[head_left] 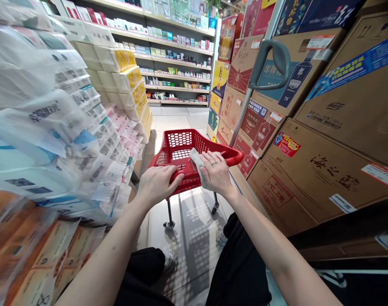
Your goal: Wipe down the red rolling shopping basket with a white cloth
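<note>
A red plastic shopping cart [176,172] on thin legs with casters stands in front of me. My left hand [158,180] is closed over the near left part of its rim, the thumb lying along the top. A pale folded cloth [198,165] lies under my right hand [215,171], pressed against the near right part of the rim. The right fingers are together over the cloth, and a ring shows on one of them. The fingertips of both hands are partly hidden behind the rim. Openwork walls let the floor show through the basket.
Wrapped paper packs [69,127] are piled high along the left. Stacked cardboard boxes [296,170] line the right side, with a grey hook-shaped handle [285,63] before them. Shelves [181,57] of small goods cross the far end of the tiled aisle [171,122].
</note>
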Demonstrator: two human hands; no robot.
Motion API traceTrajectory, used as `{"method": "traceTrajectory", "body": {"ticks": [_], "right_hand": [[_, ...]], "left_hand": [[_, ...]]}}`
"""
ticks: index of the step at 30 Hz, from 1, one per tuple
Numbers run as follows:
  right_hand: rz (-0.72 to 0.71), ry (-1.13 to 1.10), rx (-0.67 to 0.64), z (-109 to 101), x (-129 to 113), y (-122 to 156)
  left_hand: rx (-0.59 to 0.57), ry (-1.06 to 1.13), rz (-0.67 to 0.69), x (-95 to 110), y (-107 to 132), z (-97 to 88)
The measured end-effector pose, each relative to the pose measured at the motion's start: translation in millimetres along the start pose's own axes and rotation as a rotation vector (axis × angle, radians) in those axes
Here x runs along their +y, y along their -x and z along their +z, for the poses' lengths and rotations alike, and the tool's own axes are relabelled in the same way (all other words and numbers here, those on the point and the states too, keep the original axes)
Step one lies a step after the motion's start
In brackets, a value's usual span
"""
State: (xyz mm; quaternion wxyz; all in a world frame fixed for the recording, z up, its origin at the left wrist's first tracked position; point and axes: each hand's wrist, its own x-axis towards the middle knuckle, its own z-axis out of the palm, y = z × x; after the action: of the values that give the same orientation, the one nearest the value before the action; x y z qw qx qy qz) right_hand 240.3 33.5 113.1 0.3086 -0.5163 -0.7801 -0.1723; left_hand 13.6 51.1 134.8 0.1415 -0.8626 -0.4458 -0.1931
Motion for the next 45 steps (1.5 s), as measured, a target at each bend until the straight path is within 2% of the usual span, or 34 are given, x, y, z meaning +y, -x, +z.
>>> {"method": "traceTrajectory", "body": {"ticks": [4,14,18,23,27,30,34,36,38,42,45], "right_hand": [[-0.128,-0.009,0.011,10,-4,14],[-0.114,-0.003,0.054,29,-6,13],[-0.04,-0.033,0.088,37,-6,9],[0.069,-0.068,0.107,30,-8,7],[-0.063,-0.077,0.113,27,-4,12],[-0.082,-0.056,0.106,32,-2,11],[0.087,-0.013,0.091,33,-6,-4],[0.209,0.002,0.088,28,-11,-15],[0.271,0.0,0.073,20,-17,-22],[0.151,-0.027,0.003,8,-28,-21],[0.06,-0.004,-0.051,7,-34,-21]], "left_hand": [[0.001,0.046,0.004,-4,1,-0.3],[-0.035,0.122,0.016,-15,-1,-0.4],[-0.036,0.104,0.022,-13,-1,-1.2],[-0.024,0.076,0.016,-7,1,-1.4],[-0.023,0.072,0.013,-5,1,-0.9],[-0.019,0.084,0.01,-4,1,-0.5],[-0.012,0.092,0.01,-1,1,0.4],[-0.009,0.086,0.009,0,0,0.8],[-0.001,0.078,0.004,1,0,1.1],[0.007,0.068,0.003,1,-2,1.5],[0.014,0.069,0.009,1,-2,2.6]]}}
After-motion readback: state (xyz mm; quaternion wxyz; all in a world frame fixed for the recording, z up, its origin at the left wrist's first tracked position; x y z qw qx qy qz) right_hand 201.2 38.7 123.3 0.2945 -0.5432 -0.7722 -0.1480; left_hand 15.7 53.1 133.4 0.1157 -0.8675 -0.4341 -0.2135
